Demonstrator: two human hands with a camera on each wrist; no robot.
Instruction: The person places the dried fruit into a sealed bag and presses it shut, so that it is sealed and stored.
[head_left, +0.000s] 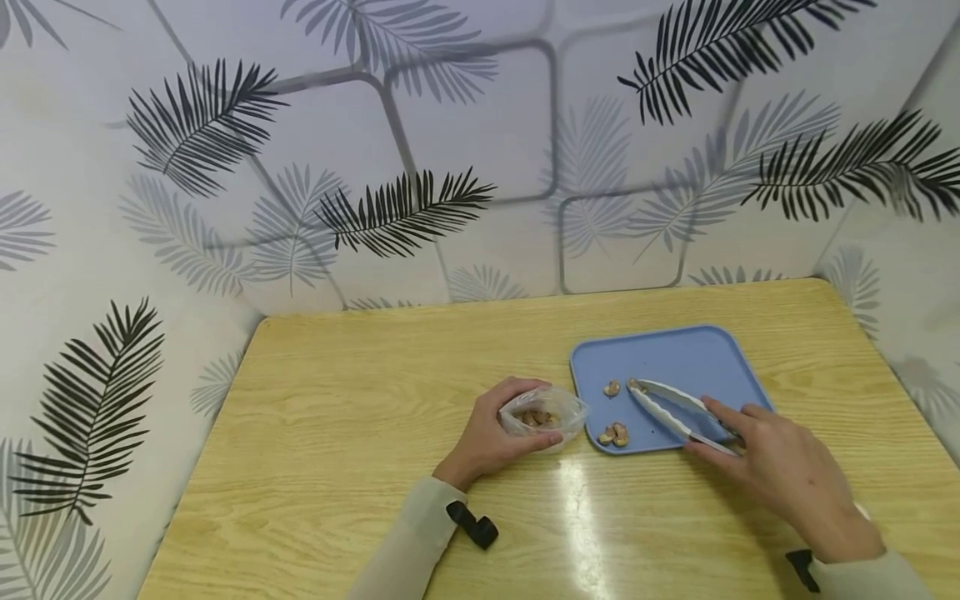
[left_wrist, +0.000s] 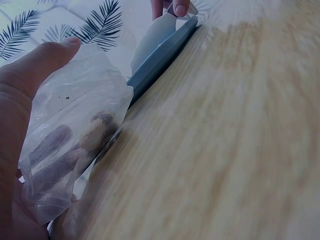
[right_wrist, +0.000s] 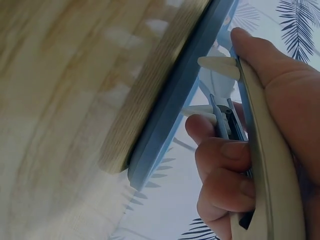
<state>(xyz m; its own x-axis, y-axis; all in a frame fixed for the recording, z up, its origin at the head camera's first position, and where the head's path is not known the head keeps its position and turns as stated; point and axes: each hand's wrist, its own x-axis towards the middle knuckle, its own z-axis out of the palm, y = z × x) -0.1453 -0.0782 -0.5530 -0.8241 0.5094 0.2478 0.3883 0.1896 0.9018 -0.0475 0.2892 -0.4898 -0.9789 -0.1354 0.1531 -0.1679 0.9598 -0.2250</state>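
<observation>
My left hand [head_left: 491, 433] holds a clear plastic bag [head_left: 566, 408] with its mouth spread, beside the tray's left edge. Several brown, nut-like pieces [head_left: 536, 417] lie inside the bag; they show through its side in the left wrist view. My right hand [head_left: 787, 467] grips a pair of tongs [head_left: 671, 421] over the blue tray [head_left: 697, 354]. At the tongs' tips is one brown piece [head_left: 636, 386]. Another piece [head_left: 611, 388] lies on the tray just left of the tips, and a small cluster of pieces [head_left: 615, 434] sits near the front left corner.
The tray rests on a wood-grain table [head_left: 360, 400], toward its right side. Behind the table is a wall covering [head_left: 480, 125] with a feather-like leaf pattern. Black straps [head_left: 472, 525] are on both wrists.
</observation>
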